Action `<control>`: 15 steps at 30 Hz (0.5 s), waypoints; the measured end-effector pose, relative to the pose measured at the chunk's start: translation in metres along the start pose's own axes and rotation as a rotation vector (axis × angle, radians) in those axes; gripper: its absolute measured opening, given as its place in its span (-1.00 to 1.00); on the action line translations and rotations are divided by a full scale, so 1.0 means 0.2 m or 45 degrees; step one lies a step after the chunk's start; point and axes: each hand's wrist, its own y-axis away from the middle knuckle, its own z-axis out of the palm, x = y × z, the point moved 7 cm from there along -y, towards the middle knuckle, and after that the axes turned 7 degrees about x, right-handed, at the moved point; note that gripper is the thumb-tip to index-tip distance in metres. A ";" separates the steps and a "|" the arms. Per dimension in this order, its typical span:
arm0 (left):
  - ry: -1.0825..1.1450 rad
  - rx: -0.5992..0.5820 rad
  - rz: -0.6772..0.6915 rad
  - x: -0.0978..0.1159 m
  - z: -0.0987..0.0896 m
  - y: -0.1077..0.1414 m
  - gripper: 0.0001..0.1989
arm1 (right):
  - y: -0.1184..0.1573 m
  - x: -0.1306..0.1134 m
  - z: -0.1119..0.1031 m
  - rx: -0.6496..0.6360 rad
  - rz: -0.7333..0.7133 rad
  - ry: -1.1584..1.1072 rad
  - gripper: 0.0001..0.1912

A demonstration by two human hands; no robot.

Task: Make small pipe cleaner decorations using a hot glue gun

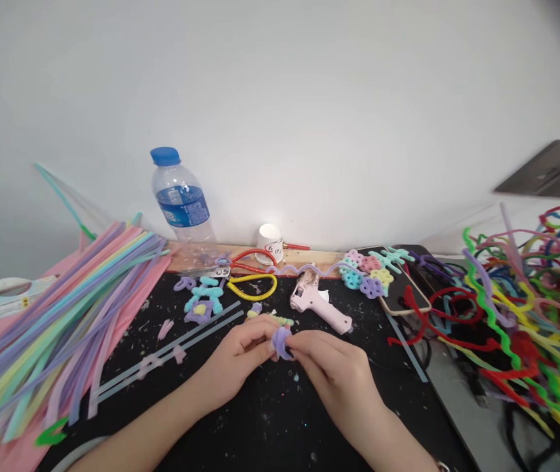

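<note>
Between my two hands is a small purple coil of pipe cleaner (280, 342), held above the black mat (260, 426). My left hand (243, 354) pinches it from the left, thumb and fingers closed on it. From the right, the fingertips of my right hand (332, 360) are pressed together against its edge. Just behind the hands lie small yellow and purple pipe cleaner pieces (260, 311), partly hidden by my fingers. A pink glue gun (322, 305) rests on its side beyond my right hand. Scissors with red and yellow handles (253, 286) lie behind my left hand.
Straight pastel pipe cleaners (63, 328) spread at left near a plastic bottle (181, 203). Translucent glue sticks (166, 351) cross the mat. A paper cup (271, 242) stands by the wall. Pipe cleaner flowers (371, 272) touch a phone (404, 288); tangled pipe cleaners (520, 314) fill the right.
</note>
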 end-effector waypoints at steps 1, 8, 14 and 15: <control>-0.018 -0.004 0.010 0.00 0.00 0.00 -0.78 | -0.01 0.01 0.00 -0.001 0.029 -0.033 -0.79; -0.008 0.021 0.015 0.00 0.00 0.00 -0.79 | -0.02 0.04 0.00 -0.021 0.106 -0.118 -0.81; -0.023 0.050 -0.003 0.00 0.00 0.00 -0.80 | -0.02 0.04 0.01 0.050 0.102 -0.076 -0.83; -0.033 0.056 -0.001 0.00 0.00 0.00 -0.80 | -0.02 0.04 0.01 0.054 0.105 -0.069 -0.84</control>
